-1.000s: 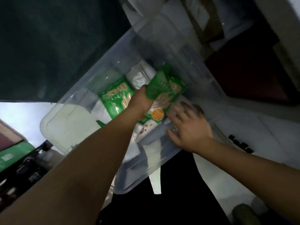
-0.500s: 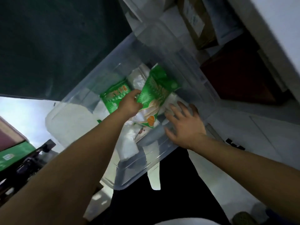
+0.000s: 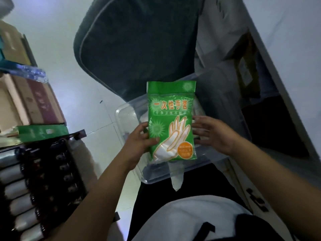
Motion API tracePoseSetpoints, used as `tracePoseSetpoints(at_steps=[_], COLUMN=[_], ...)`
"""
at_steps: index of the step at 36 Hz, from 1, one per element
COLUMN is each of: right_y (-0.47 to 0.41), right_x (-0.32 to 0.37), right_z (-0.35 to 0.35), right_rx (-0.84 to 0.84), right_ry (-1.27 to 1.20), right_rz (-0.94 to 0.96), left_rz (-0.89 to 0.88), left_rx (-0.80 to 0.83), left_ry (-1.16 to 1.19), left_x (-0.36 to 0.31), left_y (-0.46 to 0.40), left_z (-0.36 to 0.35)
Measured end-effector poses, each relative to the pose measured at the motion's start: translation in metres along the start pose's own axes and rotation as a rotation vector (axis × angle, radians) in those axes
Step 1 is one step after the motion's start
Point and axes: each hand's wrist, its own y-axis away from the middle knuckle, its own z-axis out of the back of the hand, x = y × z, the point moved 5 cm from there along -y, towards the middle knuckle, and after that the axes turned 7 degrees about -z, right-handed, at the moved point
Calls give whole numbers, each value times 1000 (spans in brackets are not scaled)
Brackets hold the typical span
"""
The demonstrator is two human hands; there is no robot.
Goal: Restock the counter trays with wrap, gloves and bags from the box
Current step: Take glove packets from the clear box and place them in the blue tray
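The flat green plastic packet of disposable gloves [image 3: 172,122] stood upright, long axis vertical, above the clear plastic box [image 3: 128,112]. The left hand [image 3: 139,145] pinched its left edge; the right hand [image 3: 212,133], grip wide, hovered at the right edge.

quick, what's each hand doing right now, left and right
Left hand: closed on the green glove packet, thumb on its front, gripping its left edge.
Right hand: open, fingers spread beside the packet's right edge; whether it touches cannot be told.
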Motion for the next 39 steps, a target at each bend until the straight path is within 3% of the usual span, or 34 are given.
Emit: tracePoseSetpoints(at_steps=[4, 8, 14, 23, 29, 34, 39], right_y=[6, 9, 7, 10, 11, 8, 2], right_x=[12, 24, 31, 28, 11, -6, -22], right_z=[-13, -23, -26, -6, 21, 34, 42], right_rx=[147, 191, -25, -195, -351, -456, -507], right_ry=[2, 96, 408, 585, 662, 670, 567], right_rz=[-53, 13, 228, 417, 425, 458, 501], left_rz=[-19, -17, -19, 140, 280, 250, 236], left_rx=[-35, -65, -134, -84, -192, -176, -162], left_ry=[104, 180, 117, 7, -318, -673, -802], left_x=[8, 11, 16, 45, 70, 85, 99], left_y=[19, 24, 13, -17, -48, -85, -136], left_z=[-2, -8, -16, -31, -4, 22, 29])
